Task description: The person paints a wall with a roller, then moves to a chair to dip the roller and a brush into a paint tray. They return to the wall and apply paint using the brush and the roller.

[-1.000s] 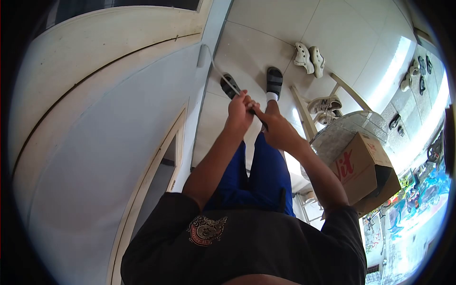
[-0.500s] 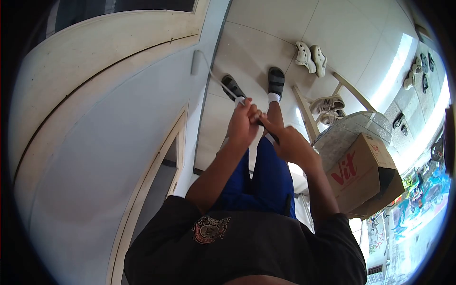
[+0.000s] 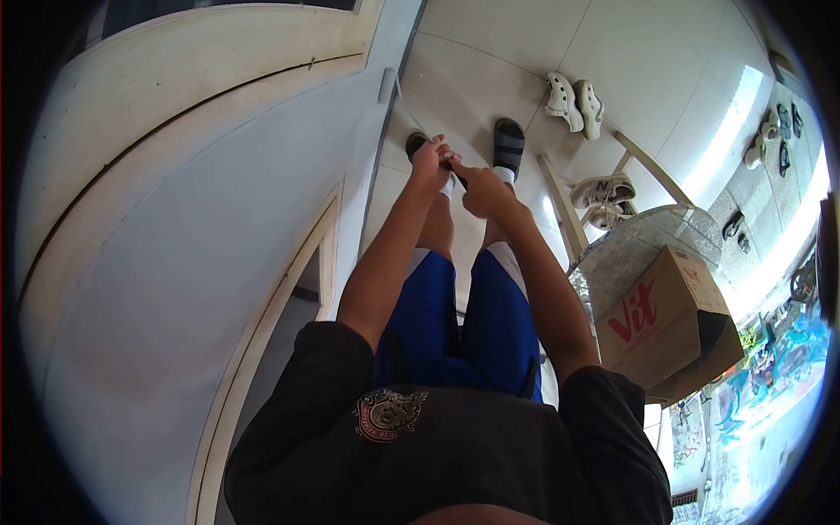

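Observation:
A paint roller (image 3: 387,86) with a pale cover lies against the white wall (image 3: 192,210), close to the wall's lower edge. Its thin metal rod (image 3: 405,107) runs back to my hands. My left hand (image 3: 429,164) is closed around the front of the dark handle, some fingers partly raised. Just behind it my right hand (image 3: 486,194) grips the rear of the same handle, with most of the handle hidden by my fingers. Both arms reach forward above my sandals (image 3: 508,147).
On the tiled floor (image 3: 481,44) stand white clogs (image 3: 576,107). To the right, sneakers (image 3: 604,194) sit under a stool (image 3: 643,229) with a cardboard box (image 3: 669,324) on it. A wooden-framed opening (image 3: 325,249) breaks the wall at left. More footwear (image 3: 770,131) lies farther right.
Both hands have moved forward and slightly left, arms straighter. The roller has shifted up and right in view, nearer the wall's bottom edge.

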The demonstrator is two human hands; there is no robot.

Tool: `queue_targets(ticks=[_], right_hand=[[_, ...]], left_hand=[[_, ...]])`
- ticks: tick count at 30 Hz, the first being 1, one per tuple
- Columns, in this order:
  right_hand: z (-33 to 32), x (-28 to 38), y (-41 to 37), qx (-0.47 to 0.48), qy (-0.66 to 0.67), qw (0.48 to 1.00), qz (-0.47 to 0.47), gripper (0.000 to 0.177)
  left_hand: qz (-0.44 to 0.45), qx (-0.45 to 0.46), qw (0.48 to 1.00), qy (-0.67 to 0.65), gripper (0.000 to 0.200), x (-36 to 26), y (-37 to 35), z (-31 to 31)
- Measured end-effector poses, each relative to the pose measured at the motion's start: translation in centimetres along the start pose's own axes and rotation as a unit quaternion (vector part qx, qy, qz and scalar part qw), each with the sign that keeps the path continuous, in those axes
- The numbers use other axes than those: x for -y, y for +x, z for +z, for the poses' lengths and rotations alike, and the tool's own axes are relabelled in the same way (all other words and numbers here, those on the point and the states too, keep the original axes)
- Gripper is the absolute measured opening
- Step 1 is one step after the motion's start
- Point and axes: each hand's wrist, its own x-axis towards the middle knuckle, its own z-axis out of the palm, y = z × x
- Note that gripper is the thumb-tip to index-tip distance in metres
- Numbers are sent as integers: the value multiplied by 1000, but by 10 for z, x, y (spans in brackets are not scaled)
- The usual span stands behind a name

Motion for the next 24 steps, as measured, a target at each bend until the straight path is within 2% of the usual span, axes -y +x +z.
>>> queue_targets(ticks=[2,4,6,9,11,13,16,19,21,22,24], right_hand=[[-39,35,-64,-1,5,1000,-8,72],[-77,72,-129,35,15,998,41,72],[-100,94,-171,63,30,997,45,71],[-88,90,-167,35,53,997,37,77],[-66,70,-127,15,39,998,42,74],[-46,42,-78,-1,32,999,11,74],[-52,39,-67,-2,20,1000,-22,74],[-86,97,-134,-9,62,998,23,71],[-103,121,-180,26,58,998,19,71],[-108,131,-193,25,57,998,19,71],[-114,145,-209,36,83,996,27,70]], left_hand=[[27,24,999,-2,14,12,-70,29],[33,54,998,-1,13,19,-155,68],[27,80,996,-7,12,26,-196,81],[39,117,992,7,11,25,-197,79],[51,63,995,50,13,18,-146,64],[50,51,995,67,15,10,-85,43],[31,27,998,54,17,1,-77,51],[32,32,996,74,15,5,-159,82],[40,47,995,74,15,9,-221,99],[34,87,993,75,14,10,-243,103],[36,72,994,80,14,6,-247,108]])
